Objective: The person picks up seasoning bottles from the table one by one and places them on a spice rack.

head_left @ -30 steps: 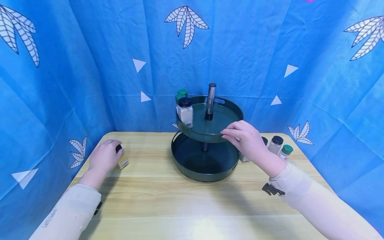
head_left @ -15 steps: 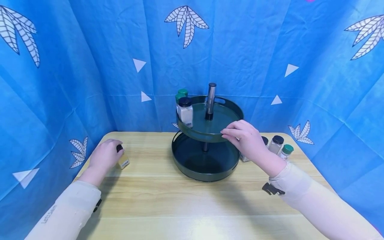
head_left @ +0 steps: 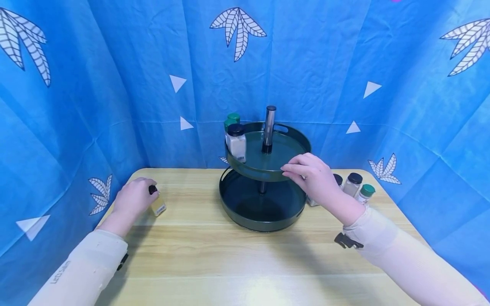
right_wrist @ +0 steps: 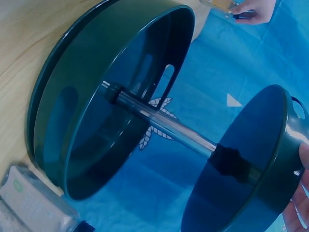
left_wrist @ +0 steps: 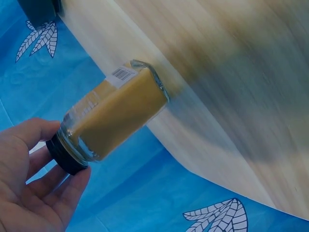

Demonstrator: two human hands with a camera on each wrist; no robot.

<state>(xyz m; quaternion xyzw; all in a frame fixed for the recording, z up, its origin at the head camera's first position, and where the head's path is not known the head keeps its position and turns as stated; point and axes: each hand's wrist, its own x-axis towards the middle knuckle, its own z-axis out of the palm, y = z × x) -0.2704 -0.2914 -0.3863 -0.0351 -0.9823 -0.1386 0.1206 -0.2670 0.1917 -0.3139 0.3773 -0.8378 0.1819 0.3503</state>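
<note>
On the left of the head view, my left hand (head_left: 134, 194) pinches the black cap of a square glass spice jar (head_left: 158, 206). In the left wrist view, the jar (left_wrist: 118, 116) shows yellow-brown powder and a barcode label, with thumb and fingertips around its cap. My right hand (head_left: 311, 174) holds the front right rim of the upper tray (head_left: 281, 159) of a dark green two-tier turntable between thumb and fingers. Its fingertips (right_wrist: 304, 191) appear at that rim in the right wrist view. Below lies the bare lower tray (head_left: 264, 210), joined by a metal post (head_left: 269, 123).
On the upper tray's left side stand a black-capped white jar (head_left: 237, 144) and two green-capped containers (head_left: 233, 117). Behind my right forearm are black-capped jars (head_left: 351, 185) and a green-capped one (head_left: 366, 192). Blue curtain (head_left: 317, 63) surrounds the wooden table (head_left: 214, 259).
My left sleeve has shifted slightly left and down, while the jar stays in nearly the same place in my fingers. My right hand and the turntable look unchanged.
</note>
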